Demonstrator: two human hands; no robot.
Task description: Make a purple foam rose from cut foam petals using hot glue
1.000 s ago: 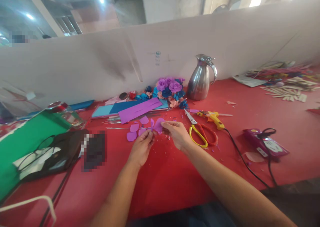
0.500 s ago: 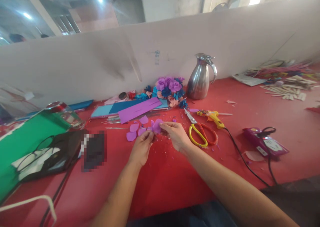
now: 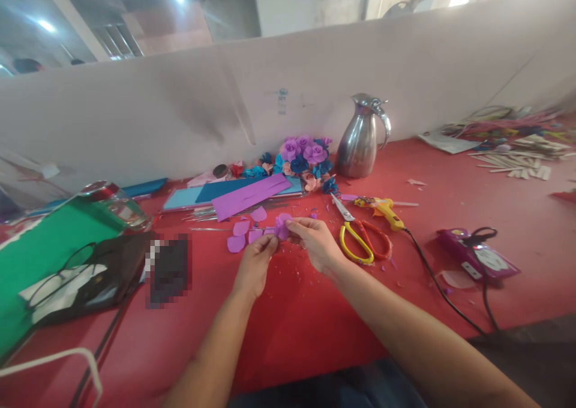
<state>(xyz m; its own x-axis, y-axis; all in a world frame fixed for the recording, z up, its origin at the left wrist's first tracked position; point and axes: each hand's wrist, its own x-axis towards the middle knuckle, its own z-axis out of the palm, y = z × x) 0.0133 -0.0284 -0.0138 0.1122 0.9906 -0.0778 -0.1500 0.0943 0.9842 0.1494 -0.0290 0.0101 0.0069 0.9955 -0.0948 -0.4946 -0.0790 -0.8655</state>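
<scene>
Head view: above the red tabletop, the left hand and right hand meet at a small purple flower. The left fingers pinch it at the lower left; the right fingers are closed on its right edge. Loose petals lie just left of it, and behind them a purple strip lies across blue sheets. Scissors and a glue gun lie right of the right hand. Farther back, a flower bunch sits beside a steel jug.

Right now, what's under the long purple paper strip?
Dark blue paper and light blue paper stick out from beneath the purple strip; the parts it covers are hidden.
</scene>
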